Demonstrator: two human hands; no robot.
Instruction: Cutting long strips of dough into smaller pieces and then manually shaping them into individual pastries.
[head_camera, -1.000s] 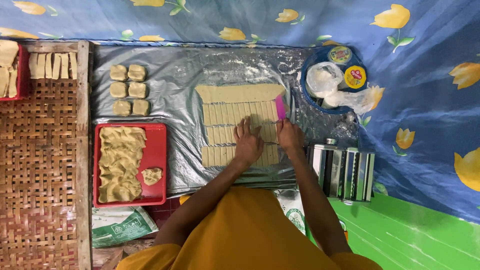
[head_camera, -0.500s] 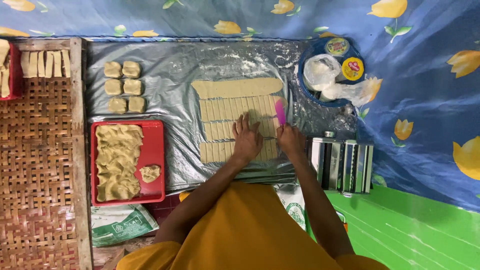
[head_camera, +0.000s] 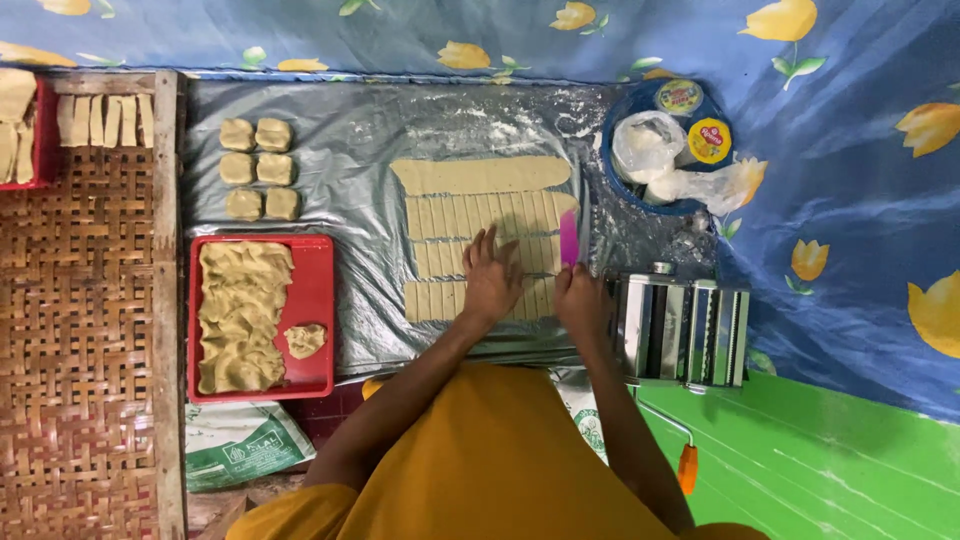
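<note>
With three dough rows (head_camera: 480, 255) cut and the far sheet (head_camera: 480, 175) whole, the left hand (head_camera: 490, 280) pressed flat, fingers spread, on the strips while the right hand (head_camera: 582, 300) gripped a pink cutter (head_camera: 568, 238).

Bare plastic sheet (head_camera: 360, 190) is lying open between the six dough lumps (head_camera: 259, 168) and the cut dough strips (head_camera: 480, 240), giving a hand room to pass. The red tray (head_camera: 318, 300) is blocking the near left. The pasta machine (head_camera: 680, 325) is crowding the right hand (head_camera: 583, 300), and the blue bowl (head_camera: 620, 190) is closing off the far right.
</note>
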